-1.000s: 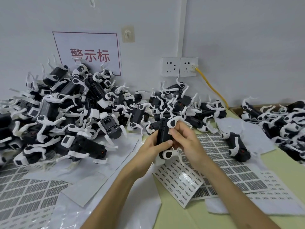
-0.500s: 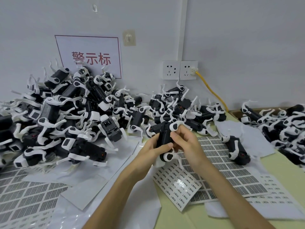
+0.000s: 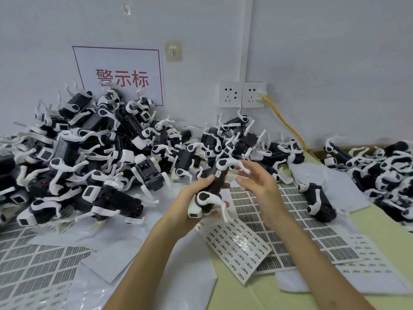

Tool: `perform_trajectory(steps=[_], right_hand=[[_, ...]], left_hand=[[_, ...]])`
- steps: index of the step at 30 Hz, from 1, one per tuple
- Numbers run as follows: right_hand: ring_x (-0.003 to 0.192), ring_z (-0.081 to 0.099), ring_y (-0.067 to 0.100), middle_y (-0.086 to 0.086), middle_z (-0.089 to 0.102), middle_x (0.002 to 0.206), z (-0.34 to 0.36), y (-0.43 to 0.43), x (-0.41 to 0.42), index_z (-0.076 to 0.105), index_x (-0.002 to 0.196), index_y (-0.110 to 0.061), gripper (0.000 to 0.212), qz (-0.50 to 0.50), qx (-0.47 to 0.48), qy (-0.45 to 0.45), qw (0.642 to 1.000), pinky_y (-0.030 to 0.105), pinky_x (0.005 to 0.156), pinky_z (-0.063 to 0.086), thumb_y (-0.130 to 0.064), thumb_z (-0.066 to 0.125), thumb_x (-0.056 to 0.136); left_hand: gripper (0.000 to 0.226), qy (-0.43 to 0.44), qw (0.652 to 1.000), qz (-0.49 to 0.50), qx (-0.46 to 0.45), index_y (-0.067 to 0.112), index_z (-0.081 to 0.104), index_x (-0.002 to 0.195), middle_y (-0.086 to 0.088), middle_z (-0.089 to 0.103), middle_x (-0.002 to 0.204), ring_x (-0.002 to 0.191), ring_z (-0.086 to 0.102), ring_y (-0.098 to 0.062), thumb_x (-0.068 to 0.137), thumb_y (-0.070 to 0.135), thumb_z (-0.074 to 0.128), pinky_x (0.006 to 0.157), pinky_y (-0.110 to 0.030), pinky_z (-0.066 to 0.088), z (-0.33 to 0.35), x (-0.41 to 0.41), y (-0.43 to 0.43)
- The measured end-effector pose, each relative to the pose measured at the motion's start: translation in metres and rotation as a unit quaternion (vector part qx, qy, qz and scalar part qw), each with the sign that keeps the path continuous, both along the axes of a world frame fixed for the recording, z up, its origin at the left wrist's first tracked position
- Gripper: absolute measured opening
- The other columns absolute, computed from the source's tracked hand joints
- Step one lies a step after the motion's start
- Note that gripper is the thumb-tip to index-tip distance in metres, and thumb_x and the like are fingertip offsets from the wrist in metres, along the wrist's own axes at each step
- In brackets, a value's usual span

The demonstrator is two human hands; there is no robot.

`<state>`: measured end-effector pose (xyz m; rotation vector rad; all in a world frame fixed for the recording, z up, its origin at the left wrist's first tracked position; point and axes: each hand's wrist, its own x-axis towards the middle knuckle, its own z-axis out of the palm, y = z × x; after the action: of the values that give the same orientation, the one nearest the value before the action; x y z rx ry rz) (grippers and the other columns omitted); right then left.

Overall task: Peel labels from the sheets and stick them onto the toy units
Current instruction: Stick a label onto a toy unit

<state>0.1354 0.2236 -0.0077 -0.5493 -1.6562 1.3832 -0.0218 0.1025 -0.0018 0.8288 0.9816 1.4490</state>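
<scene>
My left hand (image 3: 190, 198) grips a black-and-white toy dog unit (image 3: 212, 186) above the table, its body pointing up and away. A small white label (image 3: 218, 174) sits on the toy's black body near its upper end. Just to the right of the toy my right hand (image 3: 257, 184) hovers with fingers spread and relaxed, holding nothing. Below the hands lie label sheets: a small strip sheet (image 3: 237, 242) and a larger sheet of dark printed labels (image 3: 297, 222).
A big heap of toy units (image 3: 89, 157) covers the left and back of the table. One toy (image 3: 317, 200) lies on the sheets at right, more fill a box (image 3: 380, 171) at far right. Used backing sheets (image 3: 33, 269) lie at lower left. A yellow cable (image 3: 286, 124) runs from the wall socket.
My right hand has let go of the toy's upper part and opened, moving slightly right. A label now shows on the toy's body. My left hand keeps its grip.
</scene>
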Motion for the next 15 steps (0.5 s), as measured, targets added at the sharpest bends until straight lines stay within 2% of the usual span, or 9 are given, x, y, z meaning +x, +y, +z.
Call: perform_trajectory(steps=[2, 4, 7, 9, 11, 13, 15], right_hand=[[0.126, 0.061, 0.017, -0.010, 0.068, 0.131, 0.003, 0.001, 0.002, 0.071, 0.123, -0.039, 0.041, 0.072, 0.008, -0.008, 0.997, 0.041, 0.106, 0.046, -0.027, 0.069, 0.083], [0.121, 0.064, 0.029, 0.002, 0.071, 0.127, 0.002, 0.002, 0.005, 0.071, 0.125, -0.032, 0.039, 0.129, 0.000, -0.024, 0.991, 0.050, 0.104, 0.048, -0.025, 0.066, 0.087], [0.116, 0.066, 0.036, 0.008, 0.073, 0.119, 0.000, 0.006, 0.009, 0.071, 0.123, -0.025, 0.036, 0.123, -0.005, -0.062, 0.991, 0.060, 0.105, 0.047, -0.032, 0.068, 0.088], [0.112, 0.067, 0.036, 0.010, 0.074, 0.113, 0.000, 0.008, 0.012, 0.073, 0.117, -0.023, 0.032, 0.120, -0.004, -0.075, 0.990, 0.052, 0.096, 0.055, -0.034, 0.068, 0.088], [0.107, 0.067, 0.035, 0.014, 0.073, 0.109, 0.000, 0.010, 0.015, 0.073, 0.112, -0.014, 0.032, 0.146, -0.020, -0.078, 0.986, 0.039, 0.083, 0.058, -0.035, 0.069, 0.087], [0.104, 0.065, 0.034, 0.018, 0.071, 0.111, 0.001, 0.009, 0.016, 0.071, 0.114, -0.004, 0.043, 0.202, -0.055, -0.089, 0.974, 0.037, 0.079, 0.056, -0.035, 0.072, 0.083], [0.096, 0.064, 0.032, 0.019, 0.071, 0.108, 0.003, 0.006, 0.015, 0.073, 0.109, -0.004, 0.042, 0.244, -0.087, -0.088, 0.962, 0.036, 0.071, 0.055, -0.034, 0.074, 0.080]], left_hand=[[0.059, -0.007, 0.999, -0.044, -0.020, 0.003, 0.070, 0.127, -0.018, 0.073, 0.105, 0.075, 0.073, -0.027, 0.092, 0.051, 0.067, 0.069, -0.034, 0.061, 0.000, -0.002, -0.001], [0.054, -0.014, 0.997, -0.057, -0.050, 0.005, 0.076, 0.119, -0.020, 0.072, 0.110, 0.071, 0.070, -0.025, 0.097, 0.053, 0.061, 0.070, -0.036, 0.061, 0.000, -0.002, -0.002], [0.056, -0.032, 0.993, -0.050, -0.101, 0.003, 0.081, 0.106, -0.022, 0.070, 0.099, 0.072, 0.069, -0.026, 0.096, 0.053, 0.058, 0.070, -0.036, 0.061, 0.000, -0.006, -0.002], [0.056, -0.025, 0.992, 0.000, -0.123, 0.002, 0.077, 0.111, -0.020, 0.070, 0.093, 0.073, 0.069, -0.028, 0.097, 0.052, 0.055, 0.064, -0.034, 0.059, -0.001, -0.008, 0.000], [0.048, 0.032, 0.989, 0.087, -0.116, 0.007, 0.074, 0.103, -0.017, 0.068, 0.090, 0.072, 0.067, -0.026, 0.103, 0.048, 0.048, 0.063, -0.031, 0.055, -0.003, -0.012, 0.002], [0.044, 0.026, 0.984, 0.151, -0.092, 0.010, 0.072, 0.090, -0.009, 0.057, 0.076, 0.062, 0.057, -0.021, 0.105, 0.042, 0.047, 0.061, -0.031, 0.048, -0.005, -0.017, 0.003], [0.038, -0.006, 0.978, 0.194, -0.072, 0.011, 0.070, 0.084, -0.001, 0.048, 0.066, 0.055, 0.044, -0.016, 0.104, 0.037, 0.051, 0.058, -0.031, 0.039, -0.005, -0.019, 0.003]])
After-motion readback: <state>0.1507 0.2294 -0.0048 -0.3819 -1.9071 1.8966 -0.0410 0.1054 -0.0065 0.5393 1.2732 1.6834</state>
